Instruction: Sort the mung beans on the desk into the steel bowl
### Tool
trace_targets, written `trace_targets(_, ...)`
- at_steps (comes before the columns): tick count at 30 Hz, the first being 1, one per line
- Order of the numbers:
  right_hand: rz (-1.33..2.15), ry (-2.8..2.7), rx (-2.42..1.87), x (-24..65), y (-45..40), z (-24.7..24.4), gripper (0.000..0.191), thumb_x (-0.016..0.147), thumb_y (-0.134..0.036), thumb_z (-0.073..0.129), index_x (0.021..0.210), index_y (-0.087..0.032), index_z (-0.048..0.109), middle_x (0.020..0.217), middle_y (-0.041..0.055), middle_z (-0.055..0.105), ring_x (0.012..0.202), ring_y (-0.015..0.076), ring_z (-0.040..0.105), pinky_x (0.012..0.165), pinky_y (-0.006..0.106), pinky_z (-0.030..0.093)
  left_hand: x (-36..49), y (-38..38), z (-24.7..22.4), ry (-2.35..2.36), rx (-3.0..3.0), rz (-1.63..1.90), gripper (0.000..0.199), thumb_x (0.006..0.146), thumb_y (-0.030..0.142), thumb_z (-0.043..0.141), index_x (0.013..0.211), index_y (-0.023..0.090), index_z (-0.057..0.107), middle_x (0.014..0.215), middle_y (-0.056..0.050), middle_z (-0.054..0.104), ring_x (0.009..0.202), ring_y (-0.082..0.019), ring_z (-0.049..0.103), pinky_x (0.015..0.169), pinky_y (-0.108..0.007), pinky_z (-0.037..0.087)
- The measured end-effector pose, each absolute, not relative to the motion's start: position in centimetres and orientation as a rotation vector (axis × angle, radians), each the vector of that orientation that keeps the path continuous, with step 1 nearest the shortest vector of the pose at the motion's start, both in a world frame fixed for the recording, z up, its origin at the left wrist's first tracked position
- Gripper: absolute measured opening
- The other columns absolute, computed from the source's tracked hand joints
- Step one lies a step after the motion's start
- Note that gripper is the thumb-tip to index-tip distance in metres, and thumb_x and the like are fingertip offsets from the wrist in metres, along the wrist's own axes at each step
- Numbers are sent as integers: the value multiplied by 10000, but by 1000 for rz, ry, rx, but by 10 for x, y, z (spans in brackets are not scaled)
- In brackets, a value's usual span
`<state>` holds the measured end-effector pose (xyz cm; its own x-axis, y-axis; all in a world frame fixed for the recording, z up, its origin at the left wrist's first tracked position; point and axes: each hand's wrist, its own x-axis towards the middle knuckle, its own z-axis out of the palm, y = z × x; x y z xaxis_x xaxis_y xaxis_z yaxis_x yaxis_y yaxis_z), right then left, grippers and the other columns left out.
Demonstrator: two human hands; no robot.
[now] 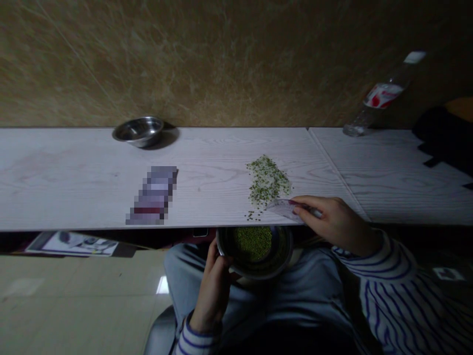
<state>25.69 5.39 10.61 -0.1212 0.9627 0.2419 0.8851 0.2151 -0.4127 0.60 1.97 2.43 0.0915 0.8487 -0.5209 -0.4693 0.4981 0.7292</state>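
My left hand [218, 276] is closed on the rim of a metal bowl [283, 251], held over my lap just below the table's front edge. Small green beans [254, 242], which look like mung beans, lie inside the bowl. In my right hand [325, 214], pinched between thumb and fingers, is a flat translucent plastic piece [279, 209]; its exact kind is unclear. It rests by the near side of a spread of green beans mixed with white grains [266, 180] on the table. A few loose beans [253, 216] lie close to the edge.
A second metal bowl [138, 132] stands by the wall at the back left. A blurred-out flat object [152, 196] lies left of the beans. At the back right are a plastic bottle [382, 96] and a dark item [445, 133]. A seam crosses the white table [207, 148].
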Motion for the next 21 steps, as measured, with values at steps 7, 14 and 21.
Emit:
trace_targets(7, 268, -2064, -1660, 256, 50, 109, 247, 864, -203, 560, 1029, -162, 738, 997, 52, 769, 871, 204, 734, 767, 268, 588, 7, 20, 25, 1091, 434, 1025, 597, 718, 196, 580, 1308, 258, 509, 1205, -69, 595, 1006, -251, 550, 654, -308, 499)
trace_targets(14, 285, -2055, -1694, 253, 57, 108, 264, 870, -218, 554, 1061, -171, 730, 1013, 57, 765, 885, 212, 731, 803, 295, 586, 7, 18, 27, 1089, 409, 1032, 612, 708, 216, 605, 1312, 266, 516, 1172, -64, 617, 961, -232, 563, 648, -297, 489)
trace_targets(21, 313, -2080, -1631, 245, 58, 109, 266, 872, -209, 549, 1059, -165, 733, 1024, 57, 763, 906, 209, 728, 828, 300, 583, 7, 18, 26, 1089, 425, 1030, 580, 728, 203, 576, 1301, 281, 527, 1153, -47, 628, 939, -208, 551, 626, -262, 458)
